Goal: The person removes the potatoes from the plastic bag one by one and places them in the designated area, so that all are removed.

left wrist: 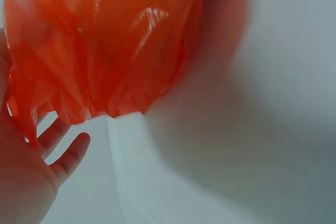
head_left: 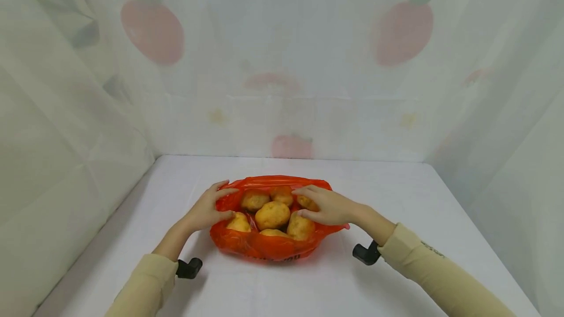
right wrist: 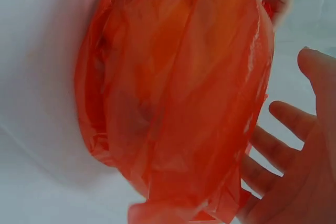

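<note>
A red plastic bag (head_left: 264, 246) lies on the white table with its mouth spread wide. Inside are several yellow-brown potatoes (head_left: 272, 215). My left hand (head_left: 210, 208) is at the bag's left rim, thumb and fingers spread; in the left wrist view, part of the red bag (left wrist: 121, 40) covers some of its fingers. Over the right side of the opening is my right hand (head_left: 328, 205), with its fingers extended above the potatoes there. From the right wrist, its straight, parted fingers (right wrist: 273, 150) show beside the bag (right wrist: 178, 93).
The white table (head_left: 238, 287) carries the bag near its middle. A pale curtain with faded fruit prints (head_left: 282, 62) hangs behind, and plain fabric walls (head_left: 57, 136) close in both sides. Black camera mounts (head_left: 189, 268) stick out from the wrists.
</note>
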`<state>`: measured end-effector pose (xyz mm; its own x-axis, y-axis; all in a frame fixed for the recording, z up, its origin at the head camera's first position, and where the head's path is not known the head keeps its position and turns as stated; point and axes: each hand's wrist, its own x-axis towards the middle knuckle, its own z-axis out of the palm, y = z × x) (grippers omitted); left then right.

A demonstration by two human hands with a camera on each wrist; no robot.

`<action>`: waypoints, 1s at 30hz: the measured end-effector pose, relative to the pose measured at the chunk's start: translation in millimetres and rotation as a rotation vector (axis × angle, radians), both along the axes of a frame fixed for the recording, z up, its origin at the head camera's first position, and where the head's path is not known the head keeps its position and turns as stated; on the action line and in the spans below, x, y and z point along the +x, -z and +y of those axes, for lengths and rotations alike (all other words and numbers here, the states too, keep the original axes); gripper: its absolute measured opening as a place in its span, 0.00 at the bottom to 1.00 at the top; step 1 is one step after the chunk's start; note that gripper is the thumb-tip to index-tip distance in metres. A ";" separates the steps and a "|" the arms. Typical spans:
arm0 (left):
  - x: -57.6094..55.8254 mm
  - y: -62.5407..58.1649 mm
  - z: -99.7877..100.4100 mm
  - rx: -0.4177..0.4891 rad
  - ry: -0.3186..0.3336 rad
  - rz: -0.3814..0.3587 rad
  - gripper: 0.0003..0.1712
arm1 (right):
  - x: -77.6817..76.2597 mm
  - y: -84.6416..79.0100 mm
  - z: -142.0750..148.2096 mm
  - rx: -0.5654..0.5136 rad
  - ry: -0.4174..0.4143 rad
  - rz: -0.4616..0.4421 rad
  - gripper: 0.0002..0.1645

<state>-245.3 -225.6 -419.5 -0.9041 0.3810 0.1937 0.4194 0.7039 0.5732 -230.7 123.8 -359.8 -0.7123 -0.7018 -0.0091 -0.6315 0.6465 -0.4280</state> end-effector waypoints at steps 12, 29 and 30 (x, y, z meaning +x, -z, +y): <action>2.6 -10.2 -4.2 -0.081 0.030 -0.063 0.44 | -8.2 7.7 5.2 0.071 0.083 0.029 0.36; 2.0 -24.3 0.4 -0.128 0.024 -0.187 0.48 | -28.4 14.5 8.7 0.015 0.131 0.062 0.32; 2.0 -24.8 1.2 -0.131 0.025 -0.193 0.48 | -29.7 15.4 9.2 0.012 0.141 0.058 0.31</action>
<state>-243.4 -224.4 -394.7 -0.9096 0.4140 -0.0342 0.3292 0.7686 0.5485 -260.4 133.0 -375.3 -0.8031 -0.5952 0.0272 -0.5578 0.7350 -0.3855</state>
